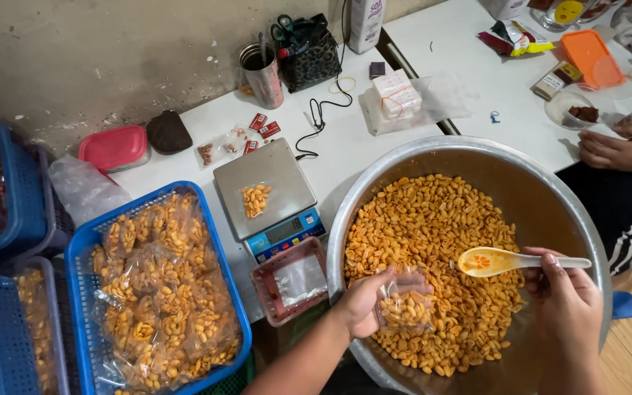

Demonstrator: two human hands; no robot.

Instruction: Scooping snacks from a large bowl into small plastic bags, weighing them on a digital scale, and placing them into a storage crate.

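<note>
The left hand [363, 301] is gripping a small clear bag [404, 307], partly filled with orange coated nuts, and holding it just above the nuts in the large metal basin [550, 190]. The right hand [568, 292] is grasping the handle of a yellow plastic spoon [495, 260], whose bowl is hovering empty over the heap beside the bag. By the look of it the work is well along but far from finished: the blue basket [221, 241] to the left is holding many filled bags, while the basin is remaining roughly half full. Between them a red tray [265, 281] is holding empty bags, and beyond it a digital scale [268, 186] is carrying one small bag of nuts. Further off, a metal cup [262, 73] is standing near the wall, and another person's hand [619, 150] is resting at the table edge, clear of the basin.
</note>
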